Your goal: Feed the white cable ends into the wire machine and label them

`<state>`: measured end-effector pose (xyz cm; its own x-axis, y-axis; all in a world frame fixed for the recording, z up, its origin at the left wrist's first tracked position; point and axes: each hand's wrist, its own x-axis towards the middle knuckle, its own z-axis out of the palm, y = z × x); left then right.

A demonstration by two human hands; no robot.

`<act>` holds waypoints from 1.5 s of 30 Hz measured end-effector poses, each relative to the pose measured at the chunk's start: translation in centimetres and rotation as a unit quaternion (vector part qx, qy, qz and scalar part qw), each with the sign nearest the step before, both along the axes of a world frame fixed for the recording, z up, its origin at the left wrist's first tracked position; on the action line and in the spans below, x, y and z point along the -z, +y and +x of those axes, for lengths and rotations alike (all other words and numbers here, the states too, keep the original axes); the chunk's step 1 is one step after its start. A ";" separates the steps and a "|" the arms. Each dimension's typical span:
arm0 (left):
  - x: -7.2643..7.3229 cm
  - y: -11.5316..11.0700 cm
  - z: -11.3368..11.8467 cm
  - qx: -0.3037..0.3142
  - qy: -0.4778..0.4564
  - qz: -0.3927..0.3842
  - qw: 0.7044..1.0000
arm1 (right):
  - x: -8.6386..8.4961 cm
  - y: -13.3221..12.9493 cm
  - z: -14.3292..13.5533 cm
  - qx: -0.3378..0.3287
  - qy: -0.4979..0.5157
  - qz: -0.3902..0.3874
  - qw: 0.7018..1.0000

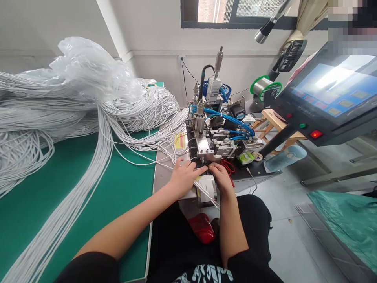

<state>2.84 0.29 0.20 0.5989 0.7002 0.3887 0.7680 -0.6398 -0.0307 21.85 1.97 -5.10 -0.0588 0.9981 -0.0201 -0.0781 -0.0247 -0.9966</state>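
My left hand is bent over a few thin white cables, which pass beneath its palm and come out toward my lap with their ends loose. One of its fingers stretches right to the front of a metal bench machine. Close beside it, my right hand has thumb and fingertips pinched together at the machine's lower front edge. Whatever lies in that pinch is too small and hidden to make out. Below both hands sits a rounded metal part with a pale label.
Long bundles of white cable spread over the green tabletop, partly beneath clear plastic. A wire spool and a tilted touchscreen stand right of the machine. Red-handled tool lies near my right hand.
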 end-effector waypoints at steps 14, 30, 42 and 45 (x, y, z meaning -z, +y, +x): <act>0.9 -0.4 -1.4 0.017 -0.083 0.035 0.996 | -6.6 -7.2 1.2 -0.008 -0.254 0.062 0.965; 0.7 -0.5 -1.1 -0.025 -0.120 0.026 0.992 | -8.2 -8.7 1.0 -0.160 -0.369 0.109 0.909; 0.3 -0.7 -1.2 0.084 -0.123 0.061 0.987 | -7.1 -6.0 1.1 0.039 -0.297 0.121 0.946; 0.2 -0.7 -1.2 0.072 -0.136 0.072 0.985 | -6.7 -5.5 1.3 0.036 -0.282 0.111 0.952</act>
